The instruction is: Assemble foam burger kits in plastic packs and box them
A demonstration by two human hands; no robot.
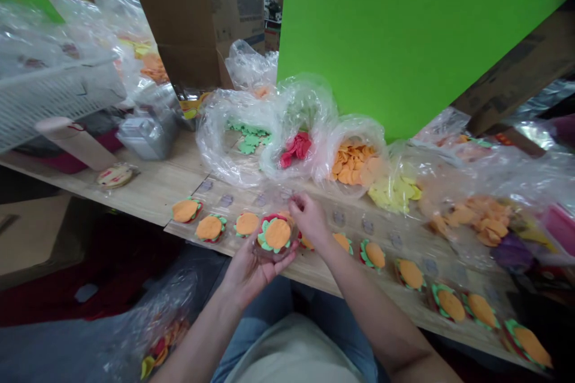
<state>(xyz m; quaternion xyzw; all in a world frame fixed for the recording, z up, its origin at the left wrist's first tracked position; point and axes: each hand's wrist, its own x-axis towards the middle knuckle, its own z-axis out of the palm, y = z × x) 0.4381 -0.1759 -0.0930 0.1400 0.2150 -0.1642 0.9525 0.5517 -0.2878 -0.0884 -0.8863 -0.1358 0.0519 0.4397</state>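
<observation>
My left hand [254, 275] holds a small clear plastic case from below. In it lies a felt toy burger [275, 233] with an orange round on top and green and red frilled layers around it. My right hand [309, 221] is closed in a pinch just above the case, near its clear upper part; what the fingertips hold is too small to make out. Along the table's front edge runs a row of similar burgers, among them a left one [185, 210], one beside my right forearm [372, 254] and one at the far right [530, 344].
Open clear bags hold green pieces [251, 137], red pieces [297, 149], orange rounds [353, 163] and yellow pieces [398, 191]. At the left stand a pale bottle [76, 140] and a white basket [58, 93]. A green panel [395, 30] rises behind, beside a cardboard box [179, 36].
</observation>
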